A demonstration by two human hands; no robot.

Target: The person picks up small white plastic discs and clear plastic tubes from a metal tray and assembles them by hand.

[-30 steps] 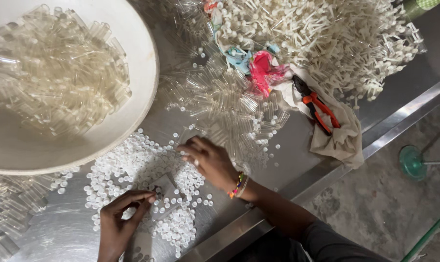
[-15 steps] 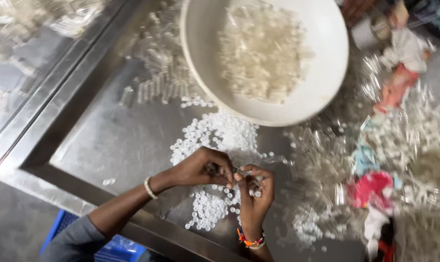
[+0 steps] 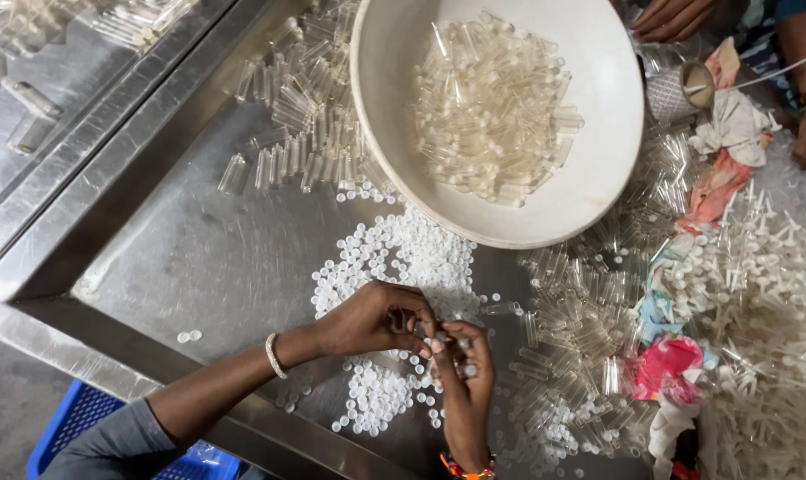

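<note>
Caps [image 3: 394, 258], small and white, lie heaped on the steel surface [image 3: 198, 258] under both hands. Since a second ago the hands have drawn together: left hand [image 3: 372, 318] and right hand [image 3: 463, 360] now meet fingertip to fingertip, pinched shut on a small clear tube. A white bowl [image 3: 598, 187] of tubes sits just beyond.

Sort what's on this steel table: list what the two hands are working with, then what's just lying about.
In use: left hand and right hand meeting over the white caps; clear tubes; white bowl of tubes.

Lying about: pink cloth; white rag; blue crate.
</note>
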